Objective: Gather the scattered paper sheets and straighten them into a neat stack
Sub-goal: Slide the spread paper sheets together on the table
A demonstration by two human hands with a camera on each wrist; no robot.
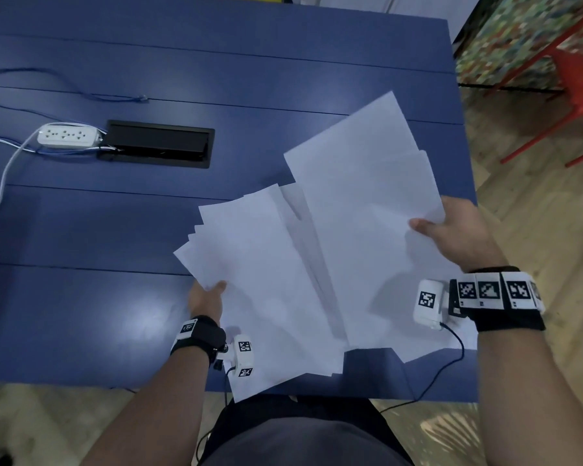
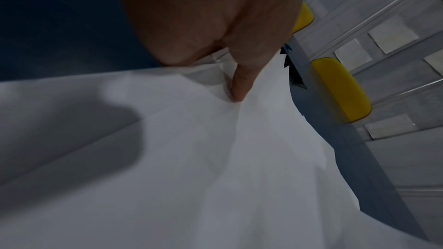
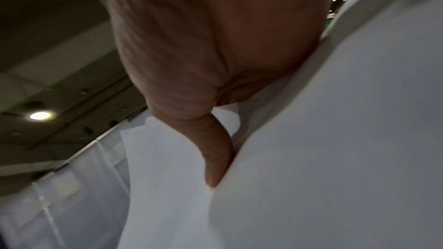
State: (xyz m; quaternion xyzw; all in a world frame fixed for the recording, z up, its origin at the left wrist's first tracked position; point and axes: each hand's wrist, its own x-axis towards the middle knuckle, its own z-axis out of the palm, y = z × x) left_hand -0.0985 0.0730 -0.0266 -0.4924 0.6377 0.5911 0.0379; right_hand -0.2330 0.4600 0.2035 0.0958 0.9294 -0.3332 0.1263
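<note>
While both bundles are lifted above the blue worktop [image 1: 115,230], I hold the paper sheets [image 1: 317,264] in two fans that overlap in the middle. My left hand [image 1: 205,299] pinches the left fan at its outer edge, the thumb on top and the fingers under the paper; the left wrist view shows the thumb pressing on the top sheet. My right hand [image 1: 458,230] grips the right fan in the same way, thumb on top near the far right edge, and the paper bends around it in the right wrist view.

I judge the gathering is almost done and the step now is to bring the two fans into one. To do it well, I think I should slide the right fan over the left one until the long edges meet, not push them together fast, because loose sheets can buckle or slip out. The corners at the near edge hang over the worktop rim, so one sheet could fall to the floor. After joining, I would loosen both grips a little, stand the bundle on its short edge on the worktop and tap it, then turn it and tap the long edge. The power strip [image 1: 68,135] and its cables are well apart to the left, so there is free room for tapping.
</note>
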